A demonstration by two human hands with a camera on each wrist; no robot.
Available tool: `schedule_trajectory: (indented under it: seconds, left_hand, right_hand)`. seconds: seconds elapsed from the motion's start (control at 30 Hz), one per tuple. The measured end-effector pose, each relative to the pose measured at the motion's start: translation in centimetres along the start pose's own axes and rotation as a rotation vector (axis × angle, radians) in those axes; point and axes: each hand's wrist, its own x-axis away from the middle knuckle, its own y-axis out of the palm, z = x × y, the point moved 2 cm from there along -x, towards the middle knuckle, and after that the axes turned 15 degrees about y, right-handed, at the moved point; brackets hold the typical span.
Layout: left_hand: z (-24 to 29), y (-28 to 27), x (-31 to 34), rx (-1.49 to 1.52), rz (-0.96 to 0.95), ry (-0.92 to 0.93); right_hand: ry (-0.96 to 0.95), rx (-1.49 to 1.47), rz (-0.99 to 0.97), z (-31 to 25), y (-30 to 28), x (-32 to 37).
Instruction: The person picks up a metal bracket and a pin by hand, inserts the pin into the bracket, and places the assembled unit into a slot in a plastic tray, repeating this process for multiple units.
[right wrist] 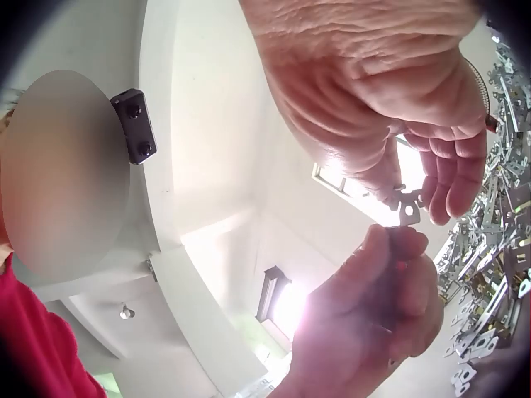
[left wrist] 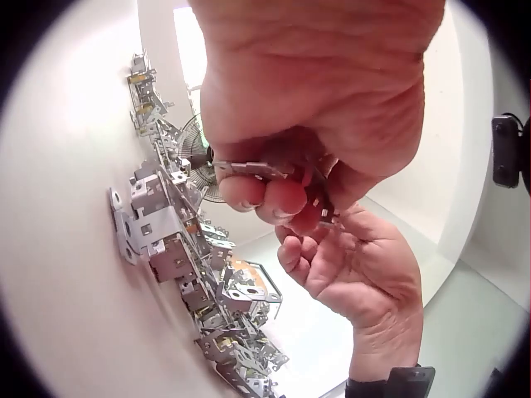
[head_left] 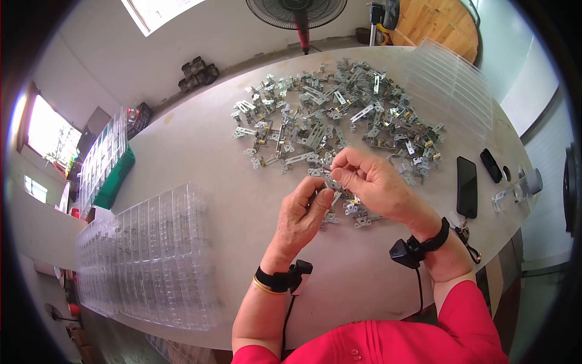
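Both hands meet over the near edge of a wide pile of small metal latch-like brackets [head_left: 315, 133]. My left hand [head_left: 301, 212] curls its fingers round a metal bracket [left wrist: 249, 169], which pokes out past the fingertips in the left wrist view. From above, my right hand [head_left: 379, 185] pinches with thumb and forefinger at the flat, holed end [right wrist: 409, 207] that stands up out of the left fist. The other right fingers are loosely bent. Most of the held bracket is hidden inside the left hand.
Stacked clear compartment trays [head_left: 203, 261] lie at the left of the table [head_left: 242, 303]. Beyond them stands a green bin [head_left: 115, 182]. Another clear tray [head_left: 451, 85] lies at the back right. A phone [head_left: 467, 188], a black case [head_left: 491, 165] and a clear cup [head_left: 522, 188] are along the right.
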Motion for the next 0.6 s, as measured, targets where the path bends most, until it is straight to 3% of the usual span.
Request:
schedule_trajectory:
  seconds: [0.13, 0.2, 0.33, 0.4, 0.57, 0.6]
  left_hand:
    - [0.3, 0.0, -0.3, -0.15, -0.039, 0.072]
    - [0.3, 0.1, -0.4, -0.236, -0.026, 0.194]
    - [0.4, -0.1, -0.6, -0.323, -0.041, 0.205]
    - [0.9, 0.1, -0.9, -0.325, 0.143, 0.317]
    - [0.4, -0.7, -0.8, -0.417, 0.37, 0.344]
    - [0.2, -1.0, -0.6, -0.328, 0.432, 0.184]
  right_hand:
    - [-0.036, 0.035, 0.0, 0.2, 0.3, 0.2]
    - [-0.046, 0.059, 0.023, -0.1, 0.3, 0.3]
    - [-0.115, 0.055, 0.103, -0.7, 0.5, 0.5]
    - [-0.141, 0.04, 0.134, -0.7, 0.4, 0.4]
    - [-0.285, 0.003, 0.265, -0.9, 0.2, 0.3]
    - [-0.355, 0.069, 0.313, -1.1, 0.2, 0.3]
